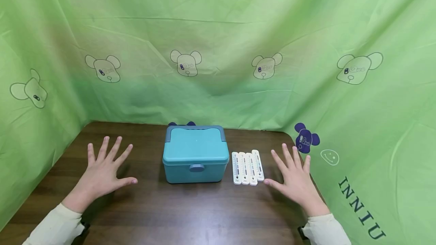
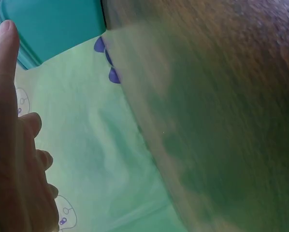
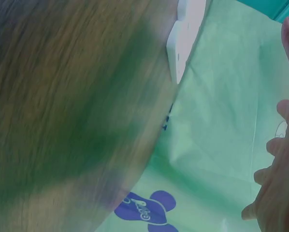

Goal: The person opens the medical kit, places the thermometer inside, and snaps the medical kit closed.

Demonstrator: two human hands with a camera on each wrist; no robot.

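A teal lidded box [image 1: 195,144] with a blue-grey handle and front latch stands on the wooden table, its lid closed. Just right of it, several white thermometers [image 1: 244,168] lie side by side, scales facing up. My left hand [image 1: 102,175] is spread over the left part of the table, apart from the box and holding nothing. Fingers fanned, my right hand [image 1: 294,179] hovers at the right, its thumb tip close to the nearest thermometer. The left wrist view has the box [image 2: 62,29] beyond the thumb; white thermometer ends [image 3: 185,43] show in the right wrist view.
Green cloth [image 1: 218,97] printed with bear heads hangs behind the table and along both sides. The dark wooden table [image 1: 194,214] has a rounded back right corner near the right hand. The box stands close to the back edge.
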